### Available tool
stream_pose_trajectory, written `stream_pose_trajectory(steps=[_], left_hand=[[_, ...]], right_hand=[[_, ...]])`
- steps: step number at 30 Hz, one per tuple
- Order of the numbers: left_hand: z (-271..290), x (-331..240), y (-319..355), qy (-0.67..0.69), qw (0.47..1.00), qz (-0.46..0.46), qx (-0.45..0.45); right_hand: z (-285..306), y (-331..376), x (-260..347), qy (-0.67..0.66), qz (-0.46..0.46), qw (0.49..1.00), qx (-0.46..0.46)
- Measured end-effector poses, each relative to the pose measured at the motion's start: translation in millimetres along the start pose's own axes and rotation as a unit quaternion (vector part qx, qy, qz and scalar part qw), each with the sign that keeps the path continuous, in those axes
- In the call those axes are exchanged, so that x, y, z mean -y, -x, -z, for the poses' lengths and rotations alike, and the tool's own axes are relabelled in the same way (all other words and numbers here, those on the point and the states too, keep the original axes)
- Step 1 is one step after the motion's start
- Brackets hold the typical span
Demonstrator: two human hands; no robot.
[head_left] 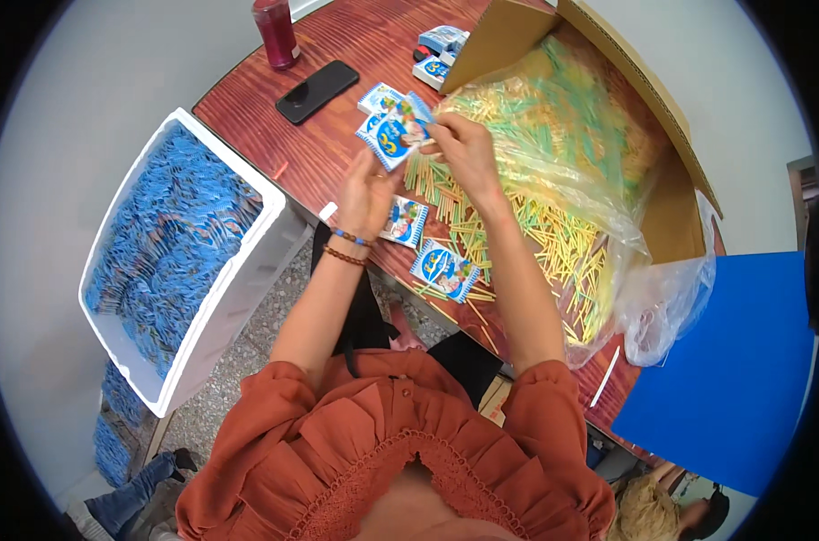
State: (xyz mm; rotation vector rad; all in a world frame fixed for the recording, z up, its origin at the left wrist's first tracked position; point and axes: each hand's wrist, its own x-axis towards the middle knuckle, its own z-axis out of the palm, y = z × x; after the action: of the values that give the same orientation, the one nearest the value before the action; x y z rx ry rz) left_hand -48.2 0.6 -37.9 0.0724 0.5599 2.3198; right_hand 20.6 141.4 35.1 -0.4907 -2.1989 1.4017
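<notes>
Over the near edge of the table, my left hand [369, 194] is closed at the lower edge of a small blue-and-white packet [393, 137]. My right hand [463, 158] pinches the same packet's right side, fingertips partly hidden. Just behind it shows another blue-and-white packet [378, 96]; I cannot tell whether it is held too. Below my hands lie two more packets, one [405, 222] close to my left wrist and one [444, 270] nearer the table edge. Thin yellow and green sticks [535, 225] spread loose beside my right forearm.
A white foam box [279, 203] full of blue strips stands at left. A black phone [317, 92] and red bottle [276, 34] are at the back. An open cardboard box [675, 216] with a clear bag [666, 311] spills sticks at right, beside a blue panel [725, 352]. Another person [648, 505] is at lower right.
</notes>
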Motion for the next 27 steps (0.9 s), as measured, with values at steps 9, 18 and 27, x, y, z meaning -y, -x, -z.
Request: stream_pose_trajectory(steps=[9,18,27], left_hand=[[37,-36,-37,-0.152,0.984,0.033,-0.089],[53,-34,-38,-0.140,0.985,0.009,-0.097],[35,-38,-14,-0.215,0.974,-0.044,-0.058]], right_hand=[[-53,-66,-67,0.058,-0.112,0.992,0.013],[-17,22,-21,0.225,-0.070,0.959,0.160],[-6,72,-33,0.261,-0.077,0.954,0.127]])
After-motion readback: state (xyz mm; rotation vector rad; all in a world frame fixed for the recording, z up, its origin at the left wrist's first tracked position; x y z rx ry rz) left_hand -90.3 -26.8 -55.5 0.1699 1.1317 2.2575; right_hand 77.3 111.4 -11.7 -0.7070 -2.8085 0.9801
